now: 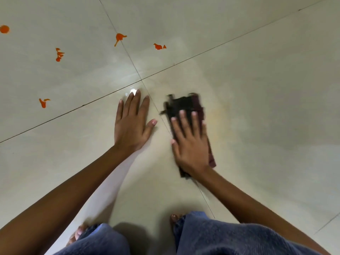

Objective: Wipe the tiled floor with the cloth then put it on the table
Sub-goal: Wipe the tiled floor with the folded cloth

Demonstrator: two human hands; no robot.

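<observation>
A dark folded cloth [184,105] lies flat on the pale tiled floor [257,89], right of the tile joint. My right hand [189,142] presses down on it with straight, spread fingers; the cloth's far end is blurred. My left hand [131,122] rests palm down on the bare floor just left of the cloth, fingers straight. Several orange splashes mark the floor: one [120,38] on the joint line, one [159,46] further right, one [43,102] at the left. No table is in view.
More orange spots lie at the far left [4,29] and upper left [59,54]. My knees in blue jeans [220,236] and my bare toes [174,218] fill the bottom edge. A faint yellowish smear [220,115] shows right of the cloth.
</observation>
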